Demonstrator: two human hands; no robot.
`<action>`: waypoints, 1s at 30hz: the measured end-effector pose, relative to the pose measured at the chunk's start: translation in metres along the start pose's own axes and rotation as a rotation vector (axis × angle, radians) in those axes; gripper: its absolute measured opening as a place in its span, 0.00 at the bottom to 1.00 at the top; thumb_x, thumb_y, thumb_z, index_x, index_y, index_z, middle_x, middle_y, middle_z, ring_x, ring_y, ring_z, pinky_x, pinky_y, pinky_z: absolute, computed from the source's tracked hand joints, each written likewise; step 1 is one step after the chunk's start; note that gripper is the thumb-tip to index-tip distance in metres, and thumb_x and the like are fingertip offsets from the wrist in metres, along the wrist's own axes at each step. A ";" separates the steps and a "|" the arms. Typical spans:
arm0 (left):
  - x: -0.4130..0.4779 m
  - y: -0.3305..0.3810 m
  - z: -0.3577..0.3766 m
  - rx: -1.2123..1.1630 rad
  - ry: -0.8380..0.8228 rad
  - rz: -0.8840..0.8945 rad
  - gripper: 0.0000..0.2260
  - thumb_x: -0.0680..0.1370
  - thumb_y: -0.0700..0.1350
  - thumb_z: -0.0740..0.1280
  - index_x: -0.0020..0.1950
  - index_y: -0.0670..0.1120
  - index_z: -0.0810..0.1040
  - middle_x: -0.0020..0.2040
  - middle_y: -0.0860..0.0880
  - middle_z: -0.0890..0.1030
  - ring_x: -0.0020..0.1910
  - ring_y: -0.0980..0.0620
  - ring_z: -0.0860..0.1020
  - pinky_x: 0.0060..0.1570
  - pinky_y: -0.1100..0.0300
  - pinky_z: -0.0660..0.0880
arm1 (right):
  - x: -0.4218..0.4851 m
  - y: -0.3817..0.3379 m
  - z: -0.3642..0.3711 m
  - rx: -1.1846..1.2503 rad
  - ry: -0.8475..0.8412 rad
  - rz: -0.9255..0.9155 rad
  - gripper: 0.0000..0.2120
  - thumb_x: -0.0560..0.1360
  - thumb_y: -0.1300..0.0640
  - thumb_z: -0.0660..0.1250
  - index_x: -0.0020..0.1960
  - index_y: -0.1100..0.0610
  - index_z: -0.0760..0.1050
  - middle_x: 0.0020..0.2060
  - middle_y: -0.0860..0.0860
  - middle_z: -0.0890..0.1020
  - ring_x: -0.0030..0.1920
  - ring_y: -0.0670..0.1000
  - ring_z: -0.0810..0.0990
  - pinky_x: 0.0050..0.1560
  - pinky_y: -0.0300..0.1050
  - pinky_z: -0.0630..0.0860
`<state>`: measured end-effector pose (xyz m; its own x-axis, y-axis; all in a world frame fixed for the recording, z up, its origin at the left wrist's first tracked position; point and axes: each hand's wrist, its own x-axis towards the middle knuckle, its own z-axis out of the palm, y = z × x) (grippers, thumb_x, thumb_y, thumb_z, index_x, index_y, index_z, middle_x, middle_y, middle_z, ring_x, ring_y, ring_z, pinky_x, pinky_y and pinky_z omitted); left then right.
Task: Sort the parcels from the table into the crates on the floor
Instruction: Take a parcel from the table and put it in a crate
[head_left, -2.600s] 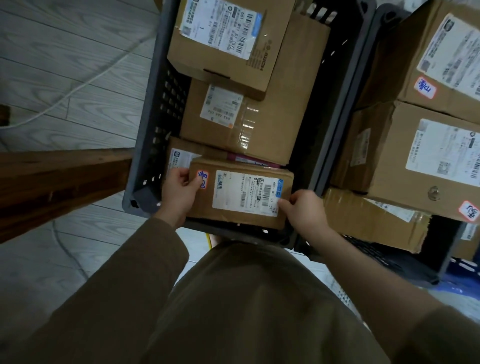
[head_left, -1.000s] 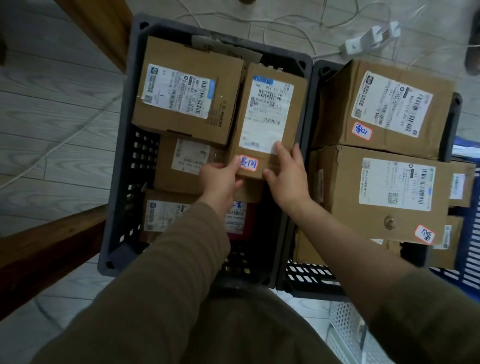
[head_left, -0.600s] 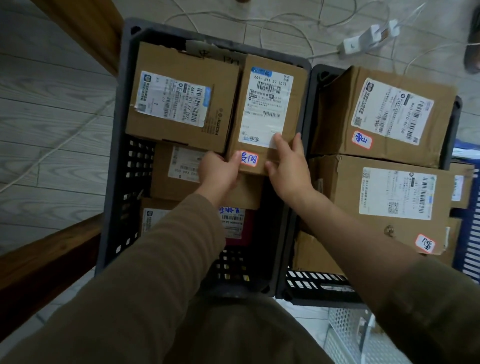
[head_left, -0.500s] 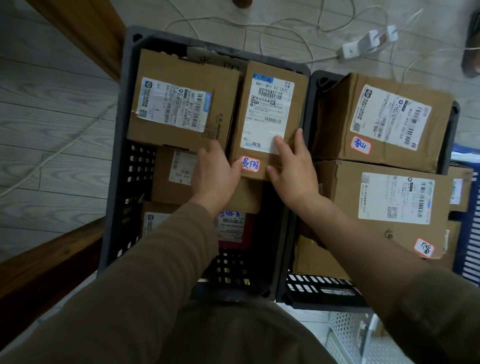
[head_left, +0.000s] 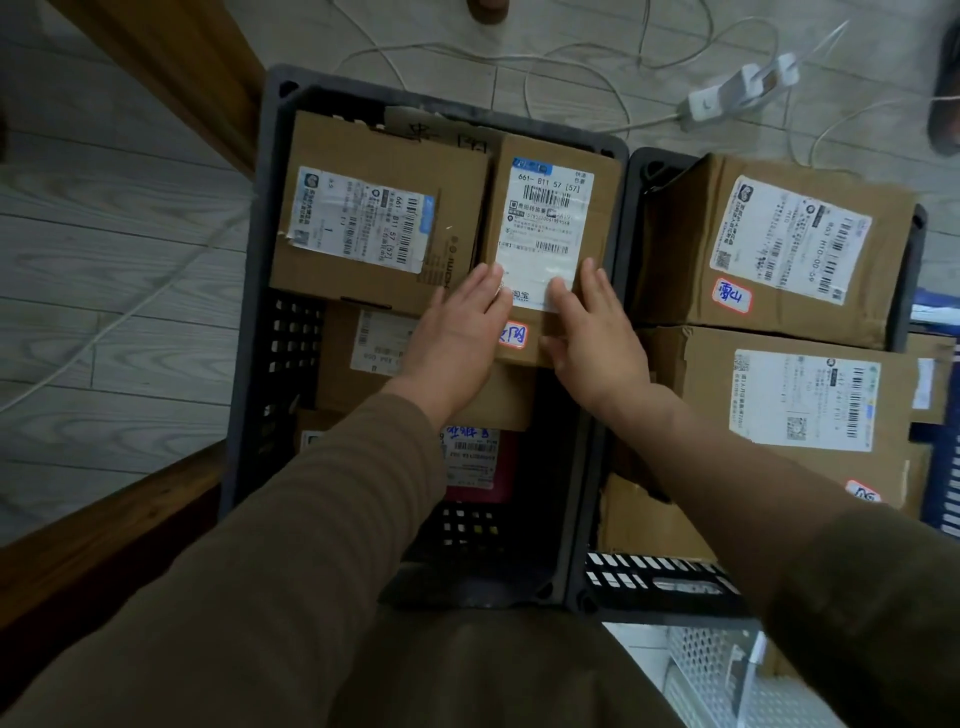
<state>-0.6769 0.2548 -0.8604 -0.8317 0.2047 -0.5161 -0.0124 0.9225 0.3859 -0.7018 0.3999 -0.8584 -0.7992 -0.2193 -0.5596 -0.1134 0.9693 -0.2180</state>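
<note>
Currently the narrow parcel (head_left: 550, 218) is seen lying label-up in the far right corner of the dark grey crate (head_left: 254, 260) on the floor. It is flanked on its left by a larger box (head_left: 374, 223), just beside it. Its near end is carried on a lower box (head_left: 358, 364).

The left hand (head_left: 457, 338) is laid flat across the parcel's near left edge, fingers (head_left: 485, 286) straight — nothing is gripped. The right hand (head_left: 592, 343) is laid flat on the near right part, also with straight fingers, thumb at the parcel's near edge. A red-bordered sticker (head_left: 514, 335) is visible between the two hands.

A pink-red parcel (head_left: 485, 467) is seen deeper in the same crate, partly hidden by the left sleeve. The neighbouring crate (head_left: 644, 166) on the right is filled with two big boxes (head_left: 779, 249) — one behind the other. A white power strip (head_left: 737, 93) is seen on the floor beyond.
</note>
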 end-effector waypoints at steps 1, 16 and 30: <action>-0.001 0.002 -0.003 -0.003 -0.003 -0.013 0.28 0.78 0.33 0.58 0.76 0.45 0.54 0.78 0.48 0.47 0.77 0.51 0.44 0.73 0.47 0.47 | 0.000 -0.001 -0.004 0.000 -0.013 0.007 0.27 0.78 0.57 0.62 0.73 0.55 0.57 0.77 0.58 0.47 0.77 0.56 0.44 0.74 0.50 0.51; -0.153 0.073 -0.114 -0.691 0.187 -0.287 0.16 0.80 0.43 0.61 0.68 0.46 0.70 0.62 0.47 0.76 0.61 0.50 0.73 0.53 0.64 0.66 | -0.129 -0.053 -0.116 0.485 -0.134 0.038 0.23 0.78 0.50 0.63 0.69 0.59 0.67 0.63 0.54 0.76 0.63 0.51 0.74 0.54 0.39 0.68; -0.454 0.165 -0.214 -0.850 0.770 -0.531 0.21 0.79 0.47 0.63 0.71 0.46 0.67 0.67 0.49 0.73 0.65 0.55 0.71 0.60 0.67 0.66 | -0.340 -0.146 -0.298 0.423 -0.071 -0.495 0.22 0.77 0.48 0.64 0.65 0.59 0.71 0.53 0.49 0.77 0.53 0.45 0.74 0.50 0.35 0.65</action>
<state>-0.4202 0.2438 -0.3989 -0.7180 -0.6326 -0.2904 -0.5574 0.2726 0.7843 -0.5889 0.3660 -0.3982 -0.6696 -0.6495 -0.3604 -0.2045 0.6277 -0.7512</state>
